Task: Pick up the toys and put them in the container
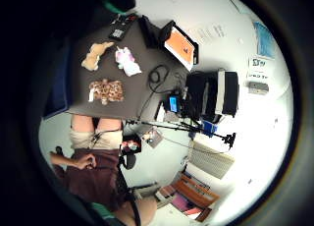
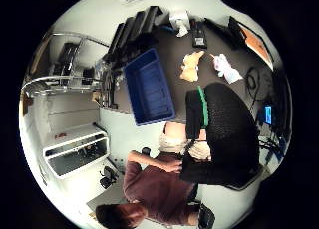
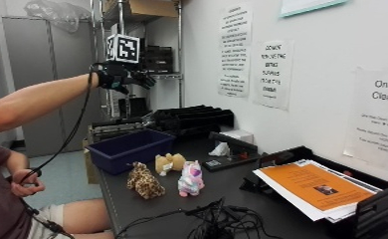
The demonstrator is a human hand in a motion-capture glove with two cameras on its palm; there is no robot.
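A seated person holds the gloved right hand point(image 3: 122, 75) raised high above the far-left end of a dark table point(image 3: 247, 199), its fingers spread and relaxed, gripping nothing, with the task's first reach not yet begun. 3 soft toys stand in a loose cluster near the middle of the table: a leopard-spotted toy point(image 3: 144, 180) nearest the person, a tan toy point(image 3: 169, 163) just behind it, and a white-and-pink unicorn point(image 3: 191, 179) to their right. The blue bin point(image 3: 129, 148), the container for them, sits at the table's left end, just beside the tan toy, and appears to hold nothing yet. The bare hand point(image 3: 23, 182) rests near the person's lap, away from the toys. To do this step well, the hand likely needs to come down and forward toward the leopard-spotted toy, the closest and least blocked of the 3, and close around its body from above so the neighbouring tan toy is not knocked over. A tangle of black cable point(image 3: 214, 224) lies at the near edge and a paper tray with an orange sheet point(image 3: 313, 186) sits at the right, both well apart from the toys.
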